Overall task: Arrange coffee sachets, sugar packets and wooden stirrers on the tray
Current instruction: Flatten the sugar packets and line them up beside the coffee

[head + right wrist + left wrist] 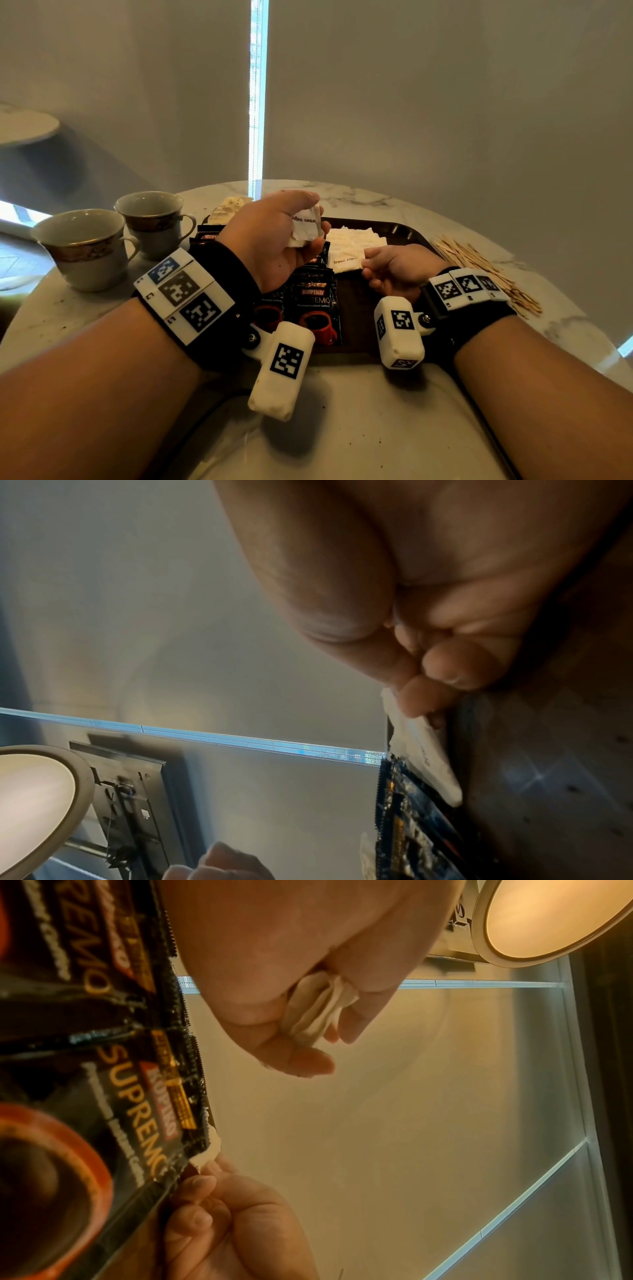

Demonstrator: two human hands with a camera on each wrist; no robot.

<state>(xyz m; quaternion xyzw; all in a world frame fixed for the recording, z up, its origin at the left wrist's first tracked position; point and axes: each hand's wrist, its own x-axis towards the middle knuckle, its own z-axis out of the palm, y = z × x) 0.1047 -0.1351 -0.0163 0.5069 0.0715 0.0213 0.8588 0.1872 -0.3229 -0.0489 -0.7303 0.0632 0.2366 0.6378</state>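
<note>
sugar packets [306,226] sit bunched in our left hand [274,240] as a supply above the tray [404,230], while our right hand [397,267] pinches one packet [346,262] flat beside the coffee sachets [313,301].

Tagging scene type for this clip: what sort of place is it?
Probably a cafe or hotel lounge coffee corner: a round marble table with two gilt-banded teacups, a dark tray of Kopiko coffee sachets and brown sugar packets, and a roller blind behind.

Head view downward, wrist views upward
</note>
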